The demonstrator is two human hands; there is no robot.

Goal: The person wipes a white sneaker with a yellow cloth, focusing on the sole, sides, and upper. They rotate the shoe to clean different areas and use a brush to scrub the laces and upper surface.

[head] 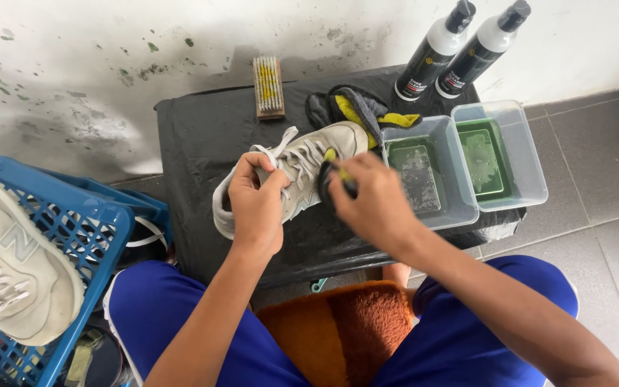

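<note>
While the head camera looks down over blue-clad knees, the left hand [256, 204] grips the grey-white sneaker [302, 168] at its tongue and laces, its fingers [252, 161] curled and pinching that part of the upper. This shoe lies tilted on the black-covered bench [202, 129], toe pointing toward the wall, heel toward the person. Against the shoe's side, the right hand [374, 204] presses a dark cloth with a yellow edge [334, 172], its fingers [356, 168] closed around the cloth. Just behind the toe lies a crumpled grey and yellow rag [363, 107]. To the right of the shoe, two clear plastic tubs [517, 129] stand side by side, touching, each with greenish liquid at the bottom. Behind them, two black and white bottles [438, 50] lean against the stained wall [73, 57]. Further left on the bench, a wooden brush [268, 86] lies bristles up. At the left, a blue plastic basket [73, 229] carries a second pale sneaker [12, 272]. Between the knees shows an orange-brown fuzzy seat [338, 330].
</note>
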